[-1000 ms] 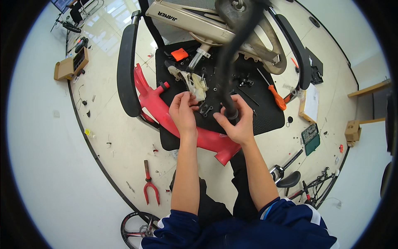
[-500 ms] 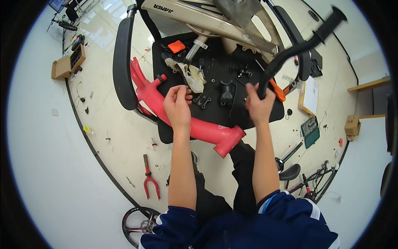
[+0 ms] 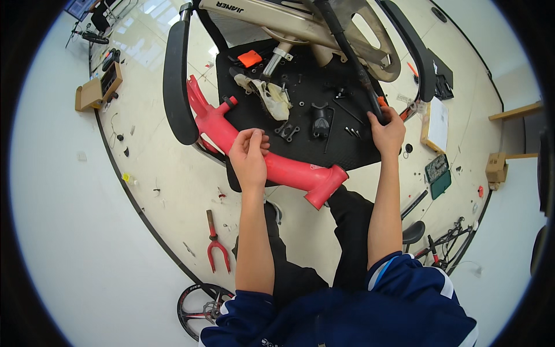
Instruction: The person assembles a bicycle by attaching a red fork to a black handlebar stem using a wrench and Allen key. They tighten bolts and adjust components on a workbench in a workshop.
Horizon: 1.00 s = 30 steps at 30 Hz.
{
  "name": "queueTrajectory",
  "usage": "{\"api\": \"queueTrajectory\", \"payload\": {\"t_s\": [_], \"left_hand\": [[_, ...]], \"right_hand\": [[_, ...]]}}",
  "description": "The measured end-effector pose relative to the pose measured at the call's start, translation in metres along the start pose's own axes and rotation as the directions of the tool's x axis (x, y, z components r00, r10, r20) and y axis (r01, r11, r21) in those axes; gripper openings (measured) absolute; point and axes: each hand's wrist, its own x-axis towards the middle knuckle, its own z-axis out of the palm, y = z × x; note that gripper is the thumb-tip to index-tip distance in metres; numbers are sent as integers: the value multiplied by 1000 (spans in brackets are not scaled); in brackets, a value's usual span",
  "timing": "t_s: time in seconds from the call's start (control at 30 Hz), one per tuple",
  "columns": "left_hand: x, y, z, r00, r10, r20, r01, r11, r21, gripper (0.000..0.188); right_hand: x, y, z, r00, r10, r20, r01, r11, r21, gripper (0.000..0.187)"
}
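Observation:
My right hand (image 3: pixel 386 130) is closed around the near end of a long black handlebar (image 3: pixel 347 49), which slants up and away across the black mat (image 3: pixel 341 151). My left hand (image 3: pixel 250 153) hovers with its fingers curled together over the red bicycle frame (image 3: pixel 295 170) lying across my legs; whether it holds something small I cannot tell. A black stem (image 3: pixel 319 120) and small bolts and brackets (image 3: pixel 287 132) lie on the mat between my hands.
A beige bicycle frame (image 3: pixel 277 20) and a dirty glove (image 3: pixel 269 95) lie at the mat's far side. A black tyre (image 3: pixel 173 87) curves at left. A red fork (image 3: pixel 215 246), a wheel (image 3: pixel 199 306), a saddle (image 3: pixel 413 231) and boxes (image 3: pixel 95 87) lie on the floor.
My right hand has swung the handlebar out to the right and away from the stem. My left hand has let go and drawn back over the red frame.

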Motion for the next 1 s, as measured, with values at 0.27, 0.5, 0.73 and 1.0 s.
{"api": "queueTrajectory", "payload": {"t_s": [0.27, 0.5, 0.73, 1.0], "left_hand": [[7, 1, 1, 997, -31, 65, 30, 999, 22, 20], [7, 1, -4, 996, -24, 89, 21, 999, 36, 21], [3, -2, 1, 995, -2, 98, -4, 998, 59, 19], [-7, -3, 19, 986, 5, 165, -27, 992, 126, 19]], "right_hand": [[5, -2, 10, 982, -151, -114, 158, 986, 51, 36], [-14, -48, 6, 886, -389, -250, 400, 917, -10, 27], [-49, -91, 37, 912, -218, 347, 217, 975, 42, 45], [-21, -81, 24, 828, -30, 560, -500, 413, 761, 39]]}}
